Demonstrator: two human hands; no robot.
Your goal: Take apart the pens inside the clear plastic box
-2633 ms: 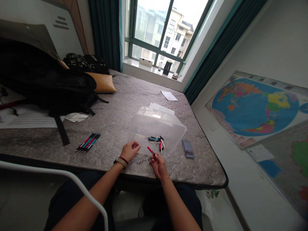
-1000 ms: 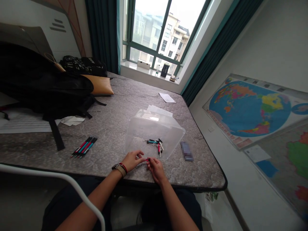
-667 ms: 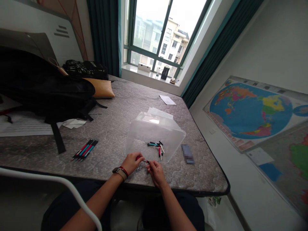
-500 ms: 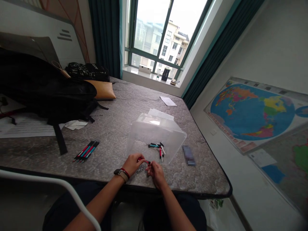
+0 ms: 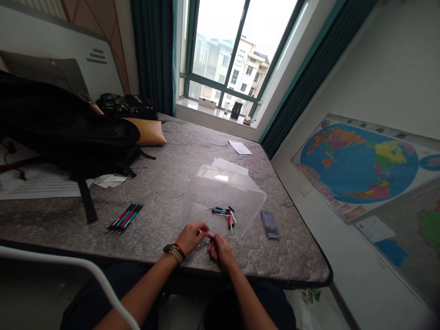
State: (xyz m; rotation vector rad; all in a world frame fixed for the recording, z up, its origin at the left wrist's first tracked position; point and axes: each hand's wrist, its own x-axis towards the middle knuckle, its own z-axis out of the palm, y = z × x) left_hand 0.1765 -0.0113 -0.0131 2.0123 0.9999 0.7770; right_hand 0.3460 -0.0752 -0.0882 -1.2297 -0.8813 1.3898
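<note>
The grey quilted mattress (image 5: 178, 156) takes up most of the room in front of the seated person, with a black backpack (image 5: 65, 133) slumped across its far left side. Nearer the front edge lies a clear plastic lid-like tray (image 5: 223, 195), and on it a loose scatter of pen parts (image 5: 223, 213), teal, red and black. To the left, well apart from the tray, a neat row of finished red and teal pens (image 5: 125, 216) rests on the quilting.

Both hands meet just at the tray's near rim. The left hand (image 5: 191, 237), a watch on its wrist, is curled around one end of a slim red pen barrel (image 5: 207, 235); the right hand (image 5: 219, 246) pinches the other end with fingertips drawn close together. The piece is so small that I cannot tell which part goes into which.

To my eye the two halves want to be kept in one straight line while being pushed or twisted together, with the grip light and the work held over the tray, so that a slipping spring or tip lands there and not in the quilting.
</note>
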